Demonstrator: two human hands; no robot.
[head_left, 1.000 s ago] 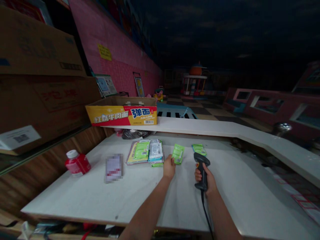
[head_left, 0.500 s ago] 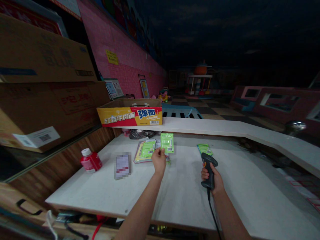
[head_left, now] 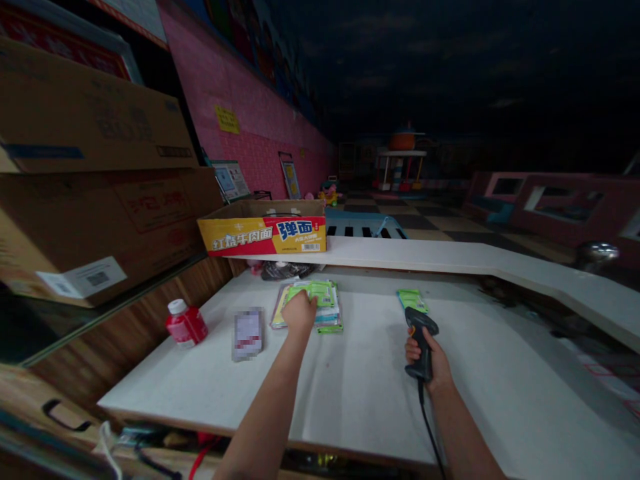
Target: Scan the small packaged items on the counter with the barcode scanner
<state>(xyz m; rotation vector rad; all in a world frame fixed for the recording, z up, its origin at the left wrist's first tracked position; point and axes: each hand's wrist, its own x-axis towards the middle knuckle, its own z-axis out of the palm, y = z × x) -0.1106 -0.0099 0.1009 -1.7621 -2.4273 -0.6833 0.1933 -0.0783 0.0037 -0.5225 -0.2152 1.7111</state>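
My left hand (head_left: 300, 312) is closed on the edge of a green packet (head_left: 321, 292), held over a small pile of flat packets (head_left: 327, 315) on the white desk (head_left: 350, 387). The fingertips are partly hidden behind the hand. My right hand (head_left: 434, 360) grips a black barcode scanner (head_left: 421, 343) by its handle, its cable hanging down toward the front edge. Just beyond the scanner's head lies another green packet (head_left: 413, 300), flat on the desk.
A red bottle with a white cap (head_left: 186, 324) and a blurred-out flat item (head_left: 248, 333) are on the desk's left. An open noodle carton (head_left: 265, 235) sits on the raised white ledge (head_left: 400, 252). Large cardboard boxes (head_left: 100, 207) are stacked at the left.
My left hand has moved left with the green packet, from beside the pile to above it. The right hand and scanner hold nearly the same place. The view has shifted slightly.
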